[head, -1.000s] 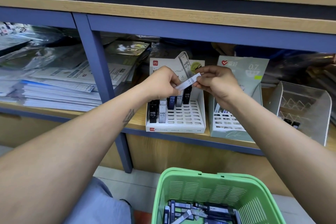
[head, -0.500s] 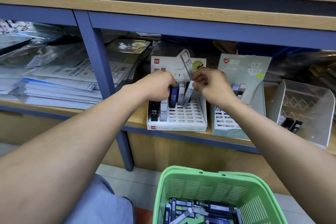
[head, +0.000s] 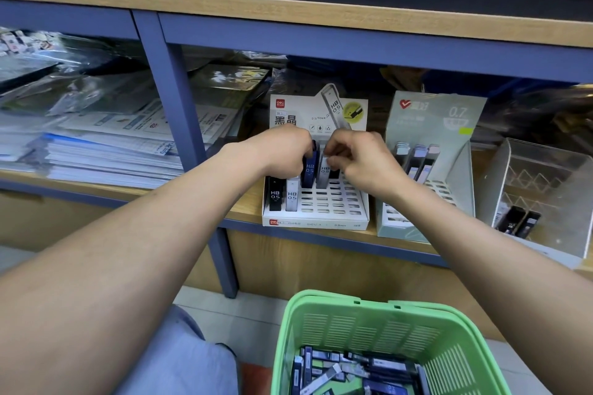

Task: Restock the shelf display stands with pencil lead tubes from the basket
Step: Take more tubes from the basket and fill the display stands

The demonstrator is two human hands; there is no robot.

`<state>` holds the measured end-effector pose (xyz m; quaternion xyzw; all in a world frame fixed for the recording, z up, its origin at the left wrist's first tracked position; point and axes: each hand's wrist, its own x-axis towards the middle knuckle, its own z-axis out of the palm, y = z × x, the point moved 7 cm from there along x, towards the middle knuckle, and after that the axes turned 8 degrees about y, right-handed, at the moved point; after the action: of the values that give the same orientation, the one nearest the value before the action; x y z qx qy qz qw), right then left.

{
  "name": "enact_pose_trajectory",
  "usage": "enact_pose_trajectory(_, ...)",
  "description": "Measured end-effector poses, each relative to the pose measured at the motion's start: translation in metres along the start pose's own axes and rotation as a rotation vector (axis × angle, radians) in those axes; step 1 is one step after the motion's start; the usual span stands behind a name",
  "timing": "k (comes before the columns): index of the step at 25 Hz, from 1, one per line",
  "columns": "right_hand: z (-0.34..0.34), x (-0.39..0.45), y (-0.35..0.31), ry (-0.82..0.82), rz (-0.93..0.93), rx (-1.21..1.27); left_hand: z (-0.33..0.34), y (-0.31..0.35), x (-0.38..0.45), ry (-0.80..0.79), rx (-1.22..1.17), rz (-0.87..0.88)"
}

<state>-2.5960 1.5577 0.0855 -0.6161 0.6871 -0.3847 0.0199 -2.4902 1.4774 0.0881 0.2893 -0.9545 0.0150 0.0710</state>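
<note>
A white display stand (head: 333, 205) with a slotted top stands on the wooden shelf. A black tube (head: 275, 194) and a white tube (head: 292, 196) stand in its front left slots. Behind them, my left hand (head: 282, 154) curls its fingers round the top of a dark blue HB 0.5 tube (head: 309, 171) standing in a slot. My right hand (head: 357, 162) pinches the top of a white HB tube (head: 324, 174) beside the blue one. Below, a green basket (head: 353, 303) holds several loose tubes (head: 353, 372).
A grey-green 0.7 stand (head: 439, 115) with a few tubes sits right of the white stand. Further right is a clear acrylic holder (head: 545, 170). Stacked papers and plastic sleeves (head: 106, 154) fill the left bay behind a blue post (head: 179, 99).
A second ago both hands held a white tube in the air before the stand. They have dropped to the stand's back row, and the white tube now stands in a slot beside the blue one.
</note>
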Motion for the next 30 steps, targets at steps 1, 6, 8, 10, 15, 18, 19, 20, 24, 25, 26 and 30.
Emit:
enact_pose_trajectory(1,0.001,0.001,0.002,0.011,0.004,-0.008,0.001,0.0,0.0,-0.005,0.008,0.003)
enact_pose_trajectory(6,0.008,0.001,0.001,0.103,-0.131,-0.209,0.003,-0.003,0.003,-0.021,0.017,0.016)
enact_pose_trajectory(8,0.01,0.0,0.001,0.095,-0.134,-0.233,0.002,-0.003,0.003,-0.008,0.024,0.027)
enact_pose_trajectory(10,0.011,-0.001,0.0,0.071,-0.13,-0.246,0.001,-0.004,0.003,0.001,0.014,0.02)
enact_pose_trajectory(15,-0.014,-0.02,0.002,0.157,-0.091,-0.231,-0.013,-0.001,-0.003,0.143,-0.067,-0.003)
enact_pose_trajectory(18,-0.038,-0.056,0.01,0.238,-0.035,-0.17,-0.024,0.029,-0.017,0.207,-0.118,-0.017)
enact_pose_trajectory(19,-0.043,-0.071,0.015,0.242,-0.01,-0.16,-0.024,0.045,-0.023,0.213,-0.119,0.0)
enact_pose_trajectory(20,-0.044,-0.087,0.022,0.223,0.019,-0.152,-0.017,0.064,-0.028,0.204,-0.12,0.027)
enact_pose_trajectory(24,-0.034,-0.154,0.058,0.032,0.197,-0.085,0.045,0.135,-0.051,-0.03,-0.073,0.147)
enact_pose_trajectory(25,-0.03,-0.172,0.069,-0.012,0.236,-0.08,0.063,0.151,-0.059,-0.104,-0.036,0.169)
enact_pose_trajectory(26,-0.025,-0.19,0.079,-0.062,0.273,-0.082,0.081,0.164,-0.069,-0.169,-0.005,0.182)
enact_pose_trajectory(30,0.03,-0.269,0.128,-0.452,0.463,-0.211,0.169,0.197,-0.107,-0.455,0.005,0.148)
